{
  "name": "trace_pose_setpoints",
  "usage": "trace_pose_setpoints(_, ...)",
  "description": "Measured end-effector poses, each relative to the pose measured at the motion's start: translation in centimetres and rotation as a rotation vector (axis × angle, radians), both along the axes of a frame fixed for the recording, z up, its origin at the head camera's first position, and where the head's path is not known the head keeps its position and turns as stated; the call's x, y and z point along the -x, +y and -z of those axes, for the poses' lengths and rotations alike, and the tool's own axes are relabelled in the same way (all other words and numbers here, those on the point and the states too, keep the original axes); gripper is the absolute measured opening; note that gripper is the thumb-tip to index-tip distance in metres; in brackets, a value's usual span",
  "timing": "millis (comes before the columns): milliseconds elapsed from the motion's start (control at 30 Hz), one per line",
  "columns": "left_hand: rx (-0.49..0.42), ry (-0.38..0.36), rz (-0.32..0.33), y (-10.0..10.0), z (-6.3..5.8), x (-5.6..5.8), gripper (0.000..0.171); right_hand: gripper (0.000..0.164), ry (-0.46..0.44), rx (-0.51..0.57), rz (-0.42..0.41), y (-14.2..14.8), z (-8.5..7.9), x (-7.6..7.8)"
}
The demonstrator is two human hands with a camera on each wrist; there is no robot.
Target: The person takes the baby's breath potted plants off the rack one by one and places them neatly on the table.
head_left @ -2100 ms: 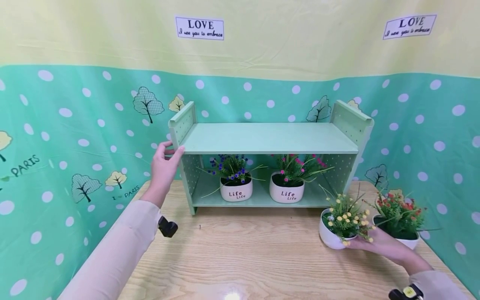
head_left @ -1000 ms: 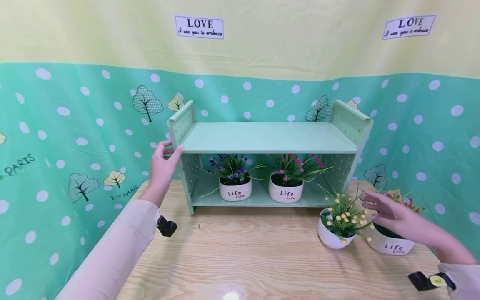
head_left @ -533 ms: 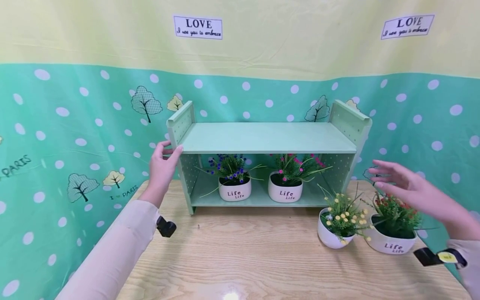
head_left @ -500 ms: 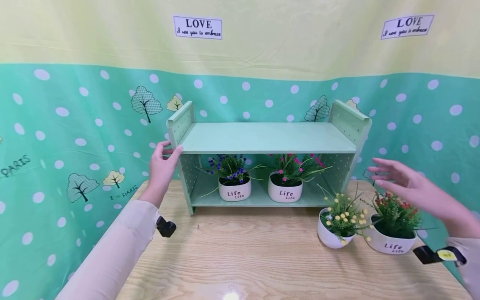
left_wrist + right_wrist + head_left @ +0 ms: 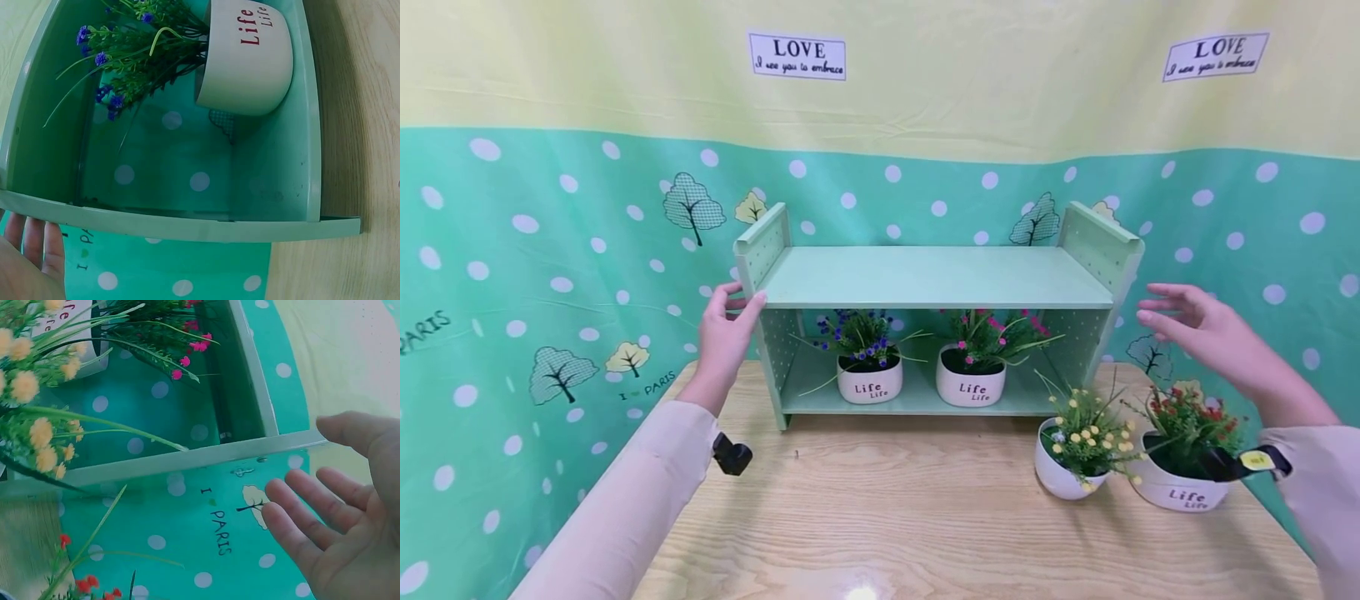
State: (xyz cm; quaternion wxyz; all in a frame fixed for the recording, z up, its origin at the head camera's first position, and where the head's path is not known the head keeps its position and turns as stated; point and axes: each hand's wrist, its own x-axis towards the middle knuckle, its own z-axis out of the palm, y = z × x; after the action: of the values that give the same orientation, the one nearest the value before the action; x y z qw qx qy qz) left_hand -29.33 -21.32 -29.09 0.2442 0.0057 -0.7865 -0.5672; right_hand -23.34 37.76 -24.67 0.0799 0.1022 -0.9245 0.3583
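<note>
A pale green two-tier shelf point(image 5: 940, 275) stands at the back of the wooden table. My left hand point(image 5: 726, 337) holds its left side panel, thumb at the front edge and fingers around the outer side. In the left wrist view, the fingers point(image 5: 34, 240) show along that panel. My right hand point(image 5: 1202, 333) is in the air just right of the right side panel, fingers spread and relaxed, holding nothing. Its thumb point(image 5: 350, 430) overlaps the panel's edge in the right wrist view. On the lower tier sit a blue-flowered potted plant point(image 5: 870, 379) and a pink-flowered potted plant point(image 5: 972, 383).
In front of the shelf's right end, a yellow-flowered potted plant point(image 5: 1067, 479) stands on the table point(image 5: 880, 500). To its right is a red-flowered potted plant point(image 5: 1172, 487), partly covered by the right wrist's camera. A green and yellow patterned curtain point(image 5: 887, 117) hangs behind.
My right hand let go of the yellow-flowered pot, pulled back over the red-flowered one, then rose to beside the shelf's right panel. My left hand stayed at the left panel.
</note>
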Motion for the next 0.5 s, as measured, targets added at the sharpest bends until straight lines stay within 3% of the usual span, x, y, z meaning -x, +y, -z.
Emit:
trace_pose_setpoints(133, -0.001, 0.004, -0.001, 0.0, 0.0, 0.1, 0.059, 0.078, -0.059, 0.031, 0.030, -0.2, -0.2, 1.1)
trace_pose_setpoints(500, -0.003, -0.003, 0.016, -0.1, 0.0, 0.0, 0.062, 0.087, -0.077, 0.129, 0.033, -2.0, 0.4, 3.1)
